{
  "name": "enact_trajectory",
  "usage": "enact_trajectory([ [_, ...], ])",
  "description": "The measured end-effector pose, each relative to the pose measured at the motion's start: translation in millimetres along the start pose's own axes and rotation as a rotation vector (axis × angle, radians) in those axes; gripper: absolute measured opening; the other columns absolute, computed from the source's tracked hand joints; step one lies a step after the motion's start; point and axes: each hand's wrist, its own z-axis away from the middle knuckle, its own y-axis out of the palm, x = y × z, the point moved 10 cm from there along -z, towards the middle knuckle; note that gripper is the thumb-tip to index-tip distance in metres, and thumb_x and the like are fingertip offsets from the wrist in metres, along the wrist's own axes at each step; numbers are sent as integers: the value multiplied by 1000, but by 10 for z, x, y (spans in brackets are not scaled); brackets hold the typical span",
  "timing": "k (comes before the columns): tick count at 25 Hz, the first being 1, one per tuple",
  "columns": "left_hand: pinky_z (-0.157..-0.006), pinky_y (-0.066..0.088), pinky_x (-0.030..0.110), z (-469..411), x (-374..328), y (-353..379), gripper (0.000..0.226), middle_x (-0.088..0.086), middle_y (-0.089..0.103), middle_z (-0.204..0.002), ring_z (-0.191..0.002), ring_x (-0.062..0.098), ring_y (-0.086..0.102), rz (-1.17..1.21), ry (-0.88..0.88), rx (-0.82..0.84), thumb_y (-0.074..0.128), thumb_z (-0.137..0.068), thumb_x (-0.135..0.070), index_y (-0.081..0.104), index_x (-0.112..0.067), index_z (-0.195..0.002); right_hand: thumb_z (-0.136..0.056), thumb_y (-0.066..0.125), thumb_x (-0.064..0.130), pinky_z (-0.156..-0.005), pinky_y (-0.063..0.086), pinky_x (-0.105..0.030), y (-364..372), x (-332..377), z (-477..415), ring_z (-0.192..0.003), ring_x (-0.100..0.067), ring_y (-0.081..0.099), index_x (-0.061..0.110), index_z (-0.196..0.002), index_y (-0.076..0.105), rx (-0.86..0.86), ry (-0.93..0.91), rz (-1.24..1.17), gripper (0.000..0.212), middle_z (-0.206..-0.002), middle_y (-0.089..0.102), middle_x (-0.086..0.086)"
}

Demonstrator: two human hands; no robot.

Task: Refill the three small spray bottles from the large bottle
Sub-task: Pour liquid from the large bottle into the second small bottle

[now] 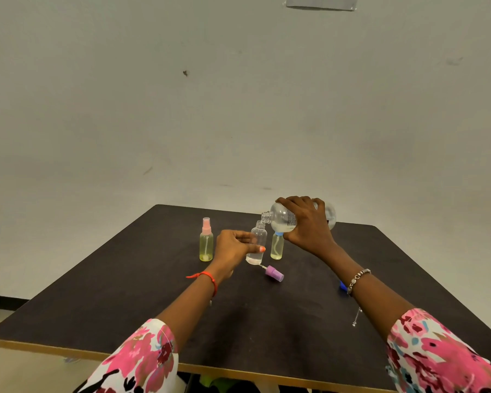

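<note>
The right hand [309, 225] is clasped over the big bottle [284, 218], tipped almost flat with its open neck just above the mouth of the clear bottle [257, 245]. The left hand [233, 248] wraps that clear bottle low on its body, steadying it upright on the desk [125, 293]; only a little liquid shows at its bottom. Just below the left thumb lies its purple cap [274, 273] with the dip tube attached. A pink-capped bottle [206, 241] stands just left of the left hand, and a blue-capped bottle [277, 246] stands under the right hand; both hold yellowish liquid.

The big bottle looks like thin plastic, part full, so probably moderate in weight and apt to flex if squeezed; a grip round its middle seems right. The clear bottle is light and narrow-necked, likely to tip or overflow, so holding it low is sensible. Wet plastic may get slippery.

The desk is dark, matte and flat with a pale edge. A plain, scuffed pale wall stands beyond both hands
</note>
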Motion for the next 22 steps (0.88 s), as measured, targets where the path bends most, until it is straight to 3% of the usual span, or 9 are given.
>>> enact_trajectory([
  [3, -71, 51, 20, 2, -10, 6, 41, 2, 68, -91, -84, 11, 64, -9, 2, -1, 80, -62, -6, 67, -6, -100, -61, 78, 26, -97, 30, -46, 0, -9, -7, -107, -24, 54, 23, -122, 54, 1, 0, -3, 66, -116, 61, 0],
  [9, -77, 52, 26, -5, -8, 20, 39, -1, 67, -87, -82, 11, 64, -10, -1, 0, 80, -62, -6, 67, -8, -99, -60, 79, 28, -95, 31, -47, -15, -14, -7, -105, -25, 56, 23, -120, 55, -19, -5, -4, 64, -114, 62, -1],
  [15, -62, 49, 14, 15, -25, 45, 37, -3, 67, -81, -73, 2, 62, -13, 3, 6, 80, -61, -6, 68, -8, -96, -62, 78, 30, -95, 31, -47, -26, -24, 15, -105, -25, 56, 23, -120, 55, -19, -1, -2, 63, -115, 62, 0],
  [22, -64, 49, 15, 26, -19, 53, 41, 0, 67, -87, -77, 7, 62, -20, -6, 4, 80, -61, -6, 67, -6, -101, -64, 77, 32, -96, 30, -47, -27, -31, 26, -106, -25, 55, 22, -121, 54, -5, -4, -4, 62, -115, 62, -1],
])
